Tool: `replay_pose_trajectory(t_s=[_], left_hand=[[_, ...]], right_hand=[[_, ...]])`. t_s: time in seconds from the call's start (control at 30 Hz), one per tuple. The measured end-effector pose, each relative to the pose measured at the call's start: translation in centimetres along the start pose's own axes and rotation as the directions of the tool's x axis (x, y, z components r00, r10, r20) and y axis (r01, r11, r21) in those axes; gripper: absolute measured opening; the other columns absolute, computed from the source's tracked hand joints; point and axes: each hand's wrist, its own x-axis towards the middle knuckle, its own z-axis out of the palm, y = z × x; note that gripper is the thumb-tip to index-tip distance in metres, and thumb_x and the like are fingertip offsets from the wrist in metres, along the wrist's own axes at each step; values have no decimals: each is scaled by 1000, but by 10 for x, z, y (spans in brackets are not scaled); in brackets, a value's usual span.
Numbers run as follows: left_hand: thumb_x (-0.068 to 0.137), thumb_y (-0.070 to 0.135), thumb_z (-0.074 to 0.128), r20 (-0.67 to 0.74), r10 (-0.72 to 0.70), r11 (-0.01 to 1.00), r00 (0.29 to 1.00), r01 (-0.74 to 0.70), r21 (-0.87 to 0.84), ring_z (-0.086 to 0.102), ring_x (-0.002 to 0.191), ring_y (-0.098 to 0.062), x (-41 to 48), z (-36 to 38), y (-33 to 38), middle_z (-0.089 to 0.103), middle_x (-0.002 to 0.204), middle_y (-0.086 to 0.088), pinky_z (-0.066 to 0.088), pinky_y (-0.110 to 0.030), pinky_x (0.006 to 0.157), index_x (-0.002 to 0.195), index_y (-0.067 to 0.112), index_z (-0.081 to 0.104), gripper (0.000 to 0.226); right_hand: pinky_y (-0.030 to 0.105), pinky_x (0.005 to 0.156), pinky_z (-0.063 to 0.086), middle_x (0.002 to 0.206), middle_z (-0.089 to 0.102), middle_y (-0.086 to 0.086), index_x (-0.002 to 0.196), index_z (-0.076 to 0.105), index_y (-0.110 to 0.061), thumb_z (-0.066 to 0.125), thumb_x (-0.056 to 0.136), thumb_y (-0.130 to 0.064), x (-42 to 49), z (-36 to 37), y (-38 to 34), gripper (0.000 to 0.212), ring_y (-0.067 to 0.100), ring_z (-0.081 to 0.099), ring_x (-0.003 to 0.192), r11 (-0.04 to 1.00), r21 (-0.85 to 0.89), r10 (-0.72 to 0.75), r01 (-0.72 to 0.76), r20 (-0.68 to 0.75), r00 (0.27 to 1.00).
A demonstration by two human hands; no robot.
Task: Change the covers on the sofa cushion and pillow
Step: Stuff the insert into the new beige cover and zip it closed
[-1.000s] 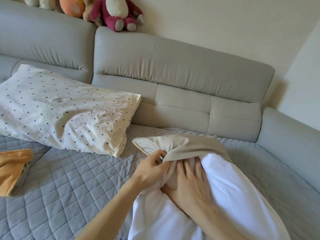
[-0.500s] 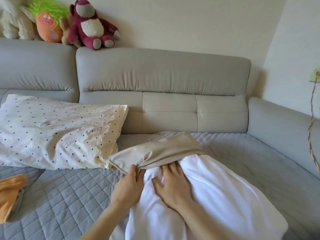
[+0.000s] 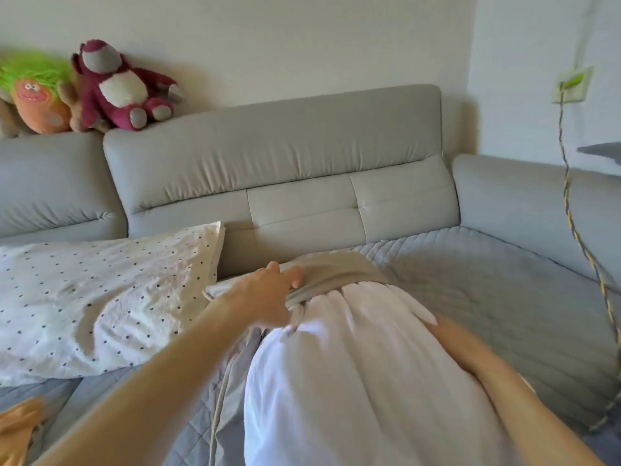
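Your left hand (image 3: 268,295) is clamped on the beige cover (image 3: 336,272): thumb on top, fingers curled into its bunched rim. That's at the far-left corner of the white cushion (image 3: 336,381). Your right hand (image 3: 460,344) lies flat on the cushion's right flank, fingers stretched out, holding nothing. It's blurred, so no finer detail.

The cover caps only the cushion's far end. From the cap toward you the cushion is bare white. A cord-like edge trails down the cushion's left side; can't tell what it belongs to.

The cushion lies on the quilted pad (image 3: 487,280) of the grey sofa (image 3: 268,163), with the backrest just beyond the capped end. The dotted pillow (image 3: 100,297) is left of the cushion, its corner just beside your left hand. The orange cloth (image 3: 16,428) is far left of the cushion, at the frame edge.

The red plush (image 3: 121,89) and green-haired plush (image 3: 37,95) sit on the backrest top, beyond and left of the cushion. The braided cable (image 3: 571,213) hangs from the wall socket (image 3: 571,85), right of the cushion and well apart.
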Motion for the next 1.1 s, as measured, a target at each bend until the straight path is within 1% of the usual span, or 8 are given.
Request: replay_pose_trajectory(t_s=[0.13, 0.33, 0.43, 0.63, 0.73, 0.9, 1.03, 1.1], left_hand=[[82, 50, 52, -13, 20, 998, 1000, -19, 62, 57, 106, -22, 42, -36, 44, 57, 114, 7, 49, -39, 92, 110, 38, 55, 31], [92, 45, 55, 69, 239, 936, 968, -249, 249, 53, 118, -21, 76, -7, 109, 54, 123, 4, 41, -33, 85, 126, 33, 54, 36], [91, 35, 58, 126, 217, 962, 968, -234, 140, 58, 107, -16, 87, -19, 101, 61, 111, 10, 44, -30, 80, 117, 38, 61, 26], [91, 18, 51, -22, 278, 880, 960, -245, 408, 61, 93, -24, 97, -15, 109, 61, 100, 3, 49, -34, 72, 98, 23, 67, 18], [95, 27, 52, -87, 214, 965, 973, -196, 174, 62, 96, -22, 91, -6, 113, 64, 101, 4, 46, -31, 72, 102, 26, 68, 18], [94, 29, 58, -141, 38, 948, 989, -80, -309, 62, 88, -16, 72, -15, 121, 70, 88, 3, 49, -27, 76, 93, 18, 72, 18], [96, 28, 50, -77, 81, 957, 994, -99, -273, 62, 95, -24, 44, 11, 132, 69, 95, -4, 44, -30, 75, 85, 21, 60, 16], [99, 32, 46, -120, 66, 969, 991, -92, -227, 60, 97, -25, 39, 27, 120, 67, 100, -3, 44, -31, 78, 92, 19, 57, 18]], right_hand=[[35, 87, 49, 108, 69, -6, 110, 68, -27, 53, 49, -95, 4, 7, 1, 92, 19, 64, 99, 998, 50, -27, 26, 14, 1000], [38, 84, 46, 91, 63, -11, 74, 51, -35, 62, 66, -73, -6, 37, -9, 40, 18, 60, 97, 990, 25, -140, 140, -11, 990], [40, 91, 43, 103, 57, -11, 90, 49, -38, 56, 69, -70, -3, 37, -2, 39, 19, 54, 105, 989, 82, -125, 127, -21, 992], [39, 93, 40, 116, 64, -9, 123, 44, -31, 45, 88, -53, -17, 51, -17, 42, 21, 58, 109, 974, 99, -185, 206, -189, 965], [38, 95, 36, 115, 67, -10, 137, 37, -34, 44, 90, -38, -22, 70, -24, 48, 16, 59, 112, 937, -49, -344, 345, -286, 894], [35, 66, 28, 89, 71, -11, 109, 69, -22, 49, 72, -27, -23, 107, -54, 43, 16, 58, 65, 878, -229, -478, 421, -475, 738], [17, 72, 39, 87, 70, -9, 92, 72, -25, 26, 74, -43, 11, 111, -57, 52, 11, 66, 82, 935, -75, -350, 347, -356, 867], [24, 73, 46, 75, 70, -7, 78, 71, -24, 33, 73, -38, 21, 103, -52, 41, 12, 68, 75, 925, -104, -377, 366, -379, 845]])
